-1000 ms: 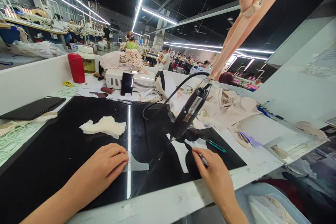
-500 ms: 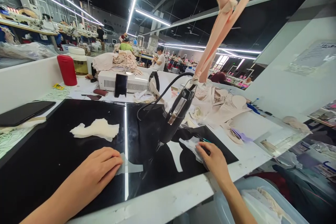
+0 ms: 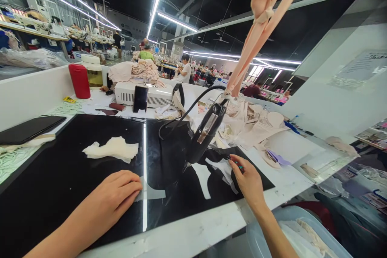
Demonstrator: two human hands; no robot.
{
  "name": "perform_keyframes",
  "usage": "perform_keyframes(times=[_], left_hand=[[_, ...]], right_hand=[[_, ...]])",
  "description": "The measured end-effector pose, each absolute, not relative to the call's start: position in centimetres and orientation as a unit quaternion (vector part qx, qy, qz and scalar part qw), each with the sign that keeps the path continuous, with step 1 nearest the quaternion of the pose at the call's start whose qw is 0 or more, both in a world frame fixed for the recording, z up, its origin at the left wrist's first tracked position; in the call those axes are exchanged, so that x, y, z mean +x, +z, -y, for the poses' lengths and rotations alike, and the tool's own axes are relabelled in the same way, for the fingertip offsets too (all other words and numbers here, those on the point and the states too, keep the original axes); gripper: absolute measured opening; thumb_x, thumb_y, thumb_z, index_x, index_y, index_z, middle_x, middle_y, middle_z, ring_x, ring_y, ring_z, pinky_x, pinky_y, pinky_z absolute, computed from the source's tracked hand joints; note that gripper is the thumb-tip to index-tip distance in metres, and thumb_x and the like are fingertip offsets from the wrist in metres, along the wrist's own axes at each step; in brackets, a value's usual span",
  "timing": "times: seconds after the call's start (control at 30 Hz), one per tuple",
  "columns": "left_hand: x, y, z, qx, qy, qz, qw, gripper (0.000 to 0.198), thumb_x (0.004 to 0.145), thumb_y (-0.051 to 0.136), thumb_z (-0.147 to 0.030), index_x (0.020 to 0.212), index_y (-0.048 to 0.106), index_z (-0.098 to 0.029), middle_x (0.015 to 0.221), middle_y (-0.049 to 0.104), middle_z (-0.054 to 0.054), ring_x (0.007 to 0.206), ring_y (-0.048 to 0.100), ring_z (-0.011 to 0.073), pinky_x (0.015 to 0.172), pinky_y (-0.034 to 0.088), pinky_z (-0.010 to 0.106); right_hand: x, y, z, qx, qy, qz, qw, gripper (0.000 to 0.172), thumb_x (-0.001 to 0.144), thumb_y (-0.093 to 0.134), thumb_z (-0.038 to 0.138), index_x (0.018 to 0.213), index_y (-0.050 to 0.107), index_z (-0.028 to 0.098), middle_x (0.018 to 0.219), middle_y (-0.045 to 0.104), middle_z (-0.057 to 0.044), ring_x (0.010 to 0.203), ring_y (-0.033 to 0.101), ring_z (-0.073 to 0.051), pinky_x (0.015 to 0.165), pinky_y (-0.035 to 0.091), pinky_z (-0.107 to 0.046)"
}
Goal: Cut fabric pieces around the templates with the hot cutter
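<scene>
Sheer fabric piece lies flat on the black tabletop, close to its front edge. A black corded tool hangs tip-down from a peach strap, between my two hands. My left hand is spread flat, its fingertips pressing that piece's edge. My right hand rests on a second sheer scrap. Its fingers look pinched on a slim teal-handled tool, but I cannot tell for certain.

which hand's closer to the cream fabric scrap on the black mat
Left. The left hand lies flat just in front of the cream fabric scrap, not touching it; the right hand is far off, beyond the hanging black tool.
</scene>
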State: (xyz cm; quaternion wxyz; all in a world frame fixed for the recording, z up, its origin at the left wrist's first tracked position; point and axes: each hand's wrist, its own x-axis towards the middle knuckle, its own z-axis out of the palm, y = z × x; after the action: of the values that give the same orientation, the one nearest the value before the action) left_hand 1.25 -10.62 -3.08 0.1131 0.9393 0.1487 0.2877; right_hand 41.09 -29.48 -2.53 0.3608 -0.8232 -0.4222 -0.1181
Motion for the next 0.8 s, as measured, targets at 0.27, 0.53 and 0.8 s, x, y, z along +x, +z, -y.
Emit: perform_keyframes(times=[0.27,0.53,0.8], left_hand=[[1.2,-3.1,10.7,0.939,0.291,-0.147,0.111,0.024,0.102,0.050,-0.033,0.108,0.073,-0.028,0.114,0.071,0.001,0.107,0.067,0.0199,0.096,0.056,0.031],[1.1,-3.7,10.6,0.942,0.280,-0.142,0.115,0.023,0.102,0.052,-0.034,0.110,0.073,-0.029,0.114,0.071,0.000,0.111,0.066,0.0204,0.099,0.055,0.032],[1.3,-3.7,10.5,0.943,0.278,-0.146,0.111,0.024,0.102,0.051,-0.036,0.109,0.072,-0.028,0.117,0.070,0.001,0.111,0.065,0.0202,0.100,0.054,0.031]], right_hand=[[39.6,-1.6,33.3,-0.810,-0.041,0.462,0.358,0.042,0.089,0.057,0.065,0.096,0.077,0.028,0.104,0.076,-0.006,0.101,0.067,-0.029,0.096,0.050,-0.044],[40.7,-3.0,35.5,-0.821,0.037,0.434,0.368,0.032,0.076,0.071,0.058,0.081,0.079,0.028,0.092,0.076,-0.004,0.090,0.068,-0.029,0.083,0.054,-0.041],[41.9,-2.0,33.6,-0.798,0.031,0.337,0.498,0.042,0.076,0.071,0.062,0.086,0.077,0.021,0.087,0.075,-0.006,0.083,0.067,-0.025,0.075,0.053,-0.037]])
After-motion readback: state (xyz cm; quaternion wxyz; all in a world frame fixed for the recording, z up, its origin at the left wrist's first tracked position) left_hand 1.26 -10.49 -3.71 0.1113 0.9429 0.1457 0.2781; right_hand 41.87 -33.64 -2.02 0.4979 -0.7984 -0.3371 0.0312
